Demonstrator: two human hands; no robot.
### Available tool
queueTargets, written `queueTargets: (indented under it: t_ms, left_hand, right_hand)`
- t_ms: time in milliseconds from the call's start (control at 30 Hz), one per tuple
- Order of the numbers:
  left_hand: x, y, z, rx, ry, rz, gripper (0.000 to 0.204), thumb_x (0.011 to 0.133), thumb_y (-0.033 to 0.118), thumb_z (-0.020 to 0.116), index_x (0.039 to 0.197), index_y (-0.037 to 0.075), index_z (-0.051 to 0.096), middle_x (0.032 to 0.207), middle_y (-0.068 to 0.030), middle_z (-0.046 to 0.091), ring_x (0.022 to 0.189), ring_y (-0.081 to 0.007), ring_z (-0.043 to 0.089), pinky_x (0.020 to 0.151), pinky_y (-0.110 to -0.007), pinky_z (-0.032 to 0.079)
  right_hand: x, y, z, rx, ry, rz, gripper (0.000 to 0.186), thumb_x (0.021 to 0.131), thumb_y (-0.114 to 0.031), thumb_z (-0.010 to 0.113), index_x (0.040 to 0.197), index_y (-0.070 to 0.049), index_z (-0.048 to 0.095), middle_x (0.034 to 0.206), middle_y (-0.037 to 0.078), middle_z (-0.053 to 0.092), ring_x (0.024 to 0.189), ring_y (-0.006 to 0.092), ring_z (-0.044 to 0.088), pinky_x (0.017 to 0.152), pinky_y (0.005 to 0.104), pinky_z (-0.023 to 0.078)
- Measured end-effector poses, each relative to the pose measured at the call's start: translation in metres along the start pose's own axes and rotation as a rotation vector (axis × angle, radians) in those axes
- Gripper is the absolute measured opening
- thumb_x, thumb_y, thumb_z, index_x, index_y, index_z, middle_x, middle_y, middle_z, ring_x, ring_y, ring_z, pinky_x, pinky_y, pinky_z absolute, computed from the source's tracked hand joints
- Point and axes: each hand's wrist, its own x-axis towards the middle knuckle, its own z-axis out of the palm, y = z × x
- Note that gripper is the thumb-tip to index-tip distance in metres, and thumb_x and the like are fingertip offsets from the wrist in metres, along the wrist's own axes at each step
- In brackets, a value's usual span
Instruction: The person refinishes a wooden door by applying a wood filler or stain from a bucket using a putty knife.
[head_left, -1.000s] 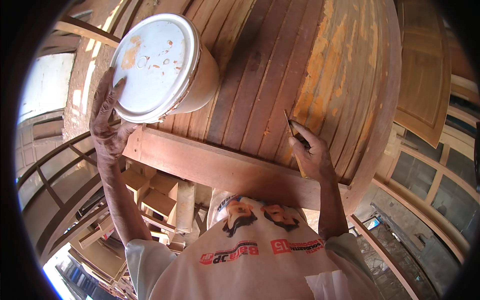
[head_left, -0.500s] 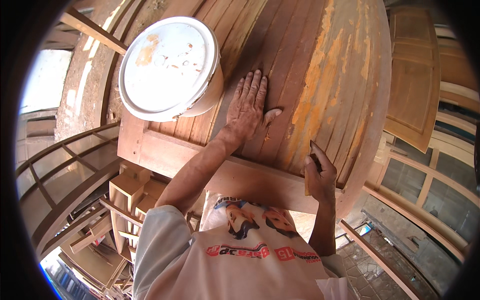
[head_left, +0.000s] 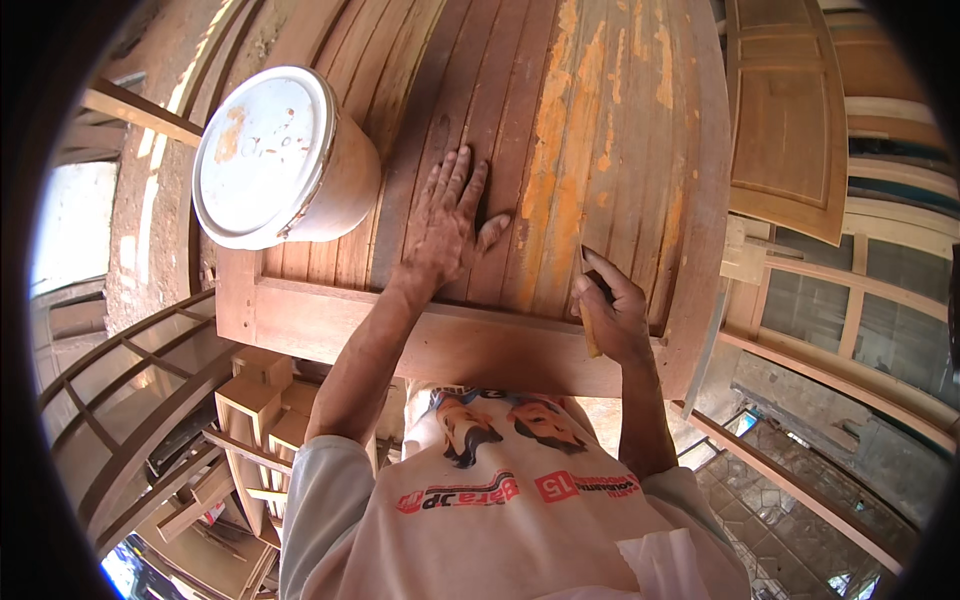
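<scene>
A large wooden door panel (head_left: 490, 90) with lengthwise grooved boards lies flat in front of me. My left hand (head_left: 442, 225) rests palm down on its dark reddish boards, fingers stretched toward the far side and thumb out to the right. Closed around a thin tool with a tan handle (head_left: 592, 332), my right hand (head_left: 618, 305) is low over the right part of the panel, by the near rail. The tool's narrow tip points away from me; its exact shape is too small to make out. Patchy orange filler (head_left: 550, 120) covers boards ahead of that hand.
A white lidded bucket (head_left: 262, 160) stands on the panel's left part. Another wooden door (head_left: 785, 110) is at the far right, near stacked frames (head_left: 850, 300). A gridded wooden frame (head_left: 125, 370) and wooden box pieces (head_left: 250, 400) are at lower left.
The view has shifted, so the panel and bucket appear further left. My left hand still lies flat on the boards; my right hand still holds the tool near the rail.
</scene>
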Motion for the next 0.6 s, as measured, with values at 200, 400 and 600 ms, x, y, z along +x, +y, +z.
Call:
queueTargets:
  t_ms: [200, 400, 600]
  left_hand:
    - [-0.087, 0.039, -0.111, -0.774, 0.193, -0.367, 0.053, 0.097, 0.023, 0.079, 0.143, 0.002, 0.064, 0.148, -0.0228, 0.061, 0.145, -0.0333, 0.051, 0.117, -0.048, 0.047]
    - [-0.079, -0.018, -0.207, 0.265, 0.634, -0.223, 0.066, 0.086, 0.025, 0.089, 0.146, 0.017, 0.064, 0.155, -0.0134, 0.056, 0.149, -0.0386, 0.042, 0.122, -0.058, 0.034]
    - [-0.096, -0.073, -0.214, 0.089, 0.569, -0.061, 0.046, 0.073, 0.025, 0.095, 0.114, 0.016, 0.076, 0.115, -0.0046, 0.070, 0.122, -0.0300, 0.064, 0.107, -0.046, 0.046]
  right_hand:
    - [0.012, -0.005, 0.006, -0.140, -0.168, 0.037, 0.046, 0.107, -0.016, 0.063, 0.148, 0.005, 0.056, 0.083, 0.001, 0.062, 0.075, 0.0083, 0.058, 0.071, 0.0274, 0.052]
    - [0.026, -0.025, 0.032, -0.228, -0.345, 0.003, 0.045, 0.107, -0.020, 0.063, 0.146, 0.001, 0.059, 0.082, 0.006, 0.061, 0.073, 0.0125, 0.058, 0.070, 0.0317, 0.052]
    - [0.026, -0.056, 0.083, -0.151, -0.304, 0.003, 0.046, 0.108, -0.024, 0.063, 0.147, 0.000, 0.058, 0.085, 0.008, 0.064, 0.074, 0.0143, 0.063, 0.072, 0.0328, 0.055]
